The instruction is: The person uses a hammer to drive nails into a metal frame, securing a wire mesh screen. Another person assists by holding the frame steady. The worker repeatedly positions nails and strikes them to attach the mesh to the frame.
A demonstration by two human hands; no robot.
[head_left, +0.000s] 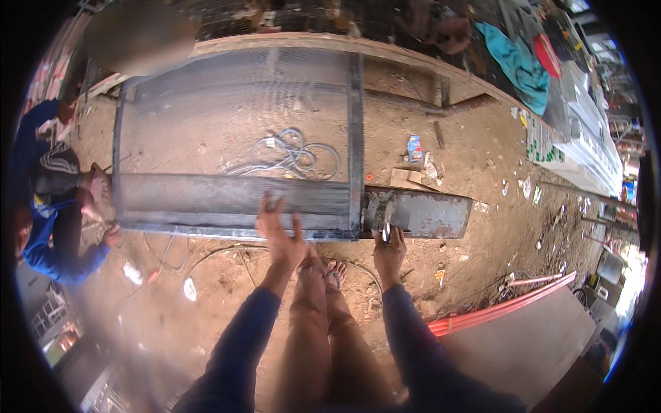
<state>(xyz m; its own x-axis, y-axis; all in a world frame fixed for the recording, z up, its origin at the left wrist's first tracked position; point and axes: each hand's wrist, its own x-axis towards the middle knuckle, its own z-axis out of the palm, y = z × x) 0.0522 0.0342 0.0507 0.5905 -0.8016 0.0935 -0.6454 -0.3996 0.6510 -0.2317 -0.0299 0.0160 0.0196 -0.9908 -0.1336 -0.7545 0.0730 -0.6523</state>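
A dark metal frame with wire mesh [234, 124] stretches in front of me, its near rail running across at knee height. My left hand [281, 234] is over the mesh beside that rail, fingers spread, with nothing in it. Just past the frame's right end, my right hand [390, 253] is closed around a small shiny metal tool [387, 233]; its kind is hard to make out. The tool is beside the frame's corner, over a rusty flat metal piece [437, 215] that extends to the right from below the frame.
A co-worker in blue sleeves [51, 241] crouches at the frame's left end. Coiled hose [299, 155] lies on the dirt floor beneath the mesh. Orange pipes [502, 306] and a grey sheet [516, 344] are at right. A teal cloth [516, 65] hangs at the far side.
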